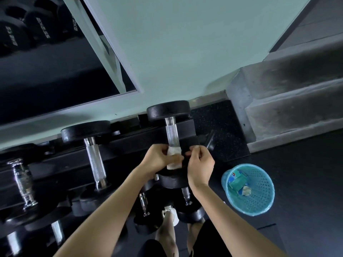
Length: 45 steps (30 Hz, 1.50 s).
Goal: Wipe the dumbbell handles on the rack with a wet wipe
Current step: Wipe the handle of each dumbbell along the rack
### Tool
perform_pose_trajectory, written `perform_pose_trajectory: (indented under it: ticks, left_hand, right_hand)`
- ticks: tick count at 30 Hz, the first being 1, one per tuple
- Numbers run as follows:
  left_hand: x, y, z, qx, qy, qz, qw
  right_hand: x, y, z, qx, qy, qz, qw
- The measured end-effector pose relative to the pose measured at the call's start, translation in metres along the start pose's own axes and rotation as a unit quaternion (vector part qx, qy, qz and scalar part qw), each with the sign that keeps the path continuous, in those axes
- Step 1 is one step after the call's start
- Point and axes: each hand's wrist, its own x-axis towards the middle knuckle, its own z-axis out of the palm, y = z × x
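A black dumbbell (168, 111) with a knurled chrome handle (172, 134) lies on the top tier of the black rack (130, 143), at its right end. A white wet wipe (174, 158) is wrapped over the near part of that handle. My left hand (157, 160) grips the wipe against the handle from the left. My right hand (199, 164) pinches at the wipe's right edge with curled fingers. The near end of the handle is hidden by the wipe and my hands.
More dumbbells (94, 160) lie to the left and on lower tiers (185, 195). A blue plastic basket (248, 190) holding used wipes and packaging stands on the dark floor to the right. Concrete steps (287, 112) rise at the right; a mirror (55, 62) lies upper left.
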Motion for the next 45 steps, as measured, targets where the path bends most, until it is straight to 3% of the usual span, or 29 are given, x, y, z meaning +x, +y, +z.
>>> perform_pose_trajectory:
  ticks: [4, 9, 13, 16, 20, 30, 36, 39, 43, 45]
  left_hand:
    - [-0.007, 0.001, 0.009, 0.152, 0.038, 0.004, 0.988]
    - [-0.015, 0.019, 0.030, 0.178, 0.140, -0.017, 0.974]
    - [-0.009, 0.010, 0.017, 0.128, 0.111, -0.002, 0.986]
    - [-0.013, 0.003, 0.009, 0.011, 0.074, -0.009, 0.997]
    - [-0.002, 0.010, 0.004, -0.124, 0.126, -0.035, 0.984]
    - [0.009, 0.035, 0.011, -0.154, 0.176, -0.030, 0.972]
    - [-0.012, 0.008, 0.013, 0.013, 0.112, 0.023, 0.993]
    - [-0.020, 0.005, 0.008, 0.036, 0.102, 0.025, 0.994]
    - [-0.040, 0.014, -0.012, -0.102, 0.180, 0.021, 0.978]
    - [-0.056, 0.015, -0.028, -0.187, 0.162, 0.027, 0.969]
  right_hand:
    - [0.001, -0.001, -0.001, 0.022, -0.001, 0.016, 1.000]
    - [0.001, -0.002, -0.004, 0.057, 0.020, 0.031, 0.998]
    - [-0.001, -0.002, -0.003, 0.091, 0.027, 0.045, 0.994]
    - [-0.003, -0.003, -0.003, 0.098, 0.023, 0.037, 0.994]
    - [-0.001, -0.002, -0.005, 0.112, 0.027, 0.049, 0.992]
    - [-0.001, -0.002, -0.007, 0.141, 0.015, 0.071, 0.987]
    - [0.001, -0.001, -0.004, 0.134, 0.018, 0.050, 0.990]
    - [-0.001, -0.002, -0.005, 0.127, 0.001, 0.044, 0.991]
    - [-0.011, -0.010, -0.011, 0.090, -0.017, -0.031, 0.995]
    - [-0.024, -0.020, -0.012, 0.044, -0.027, -0.109, 0.993]
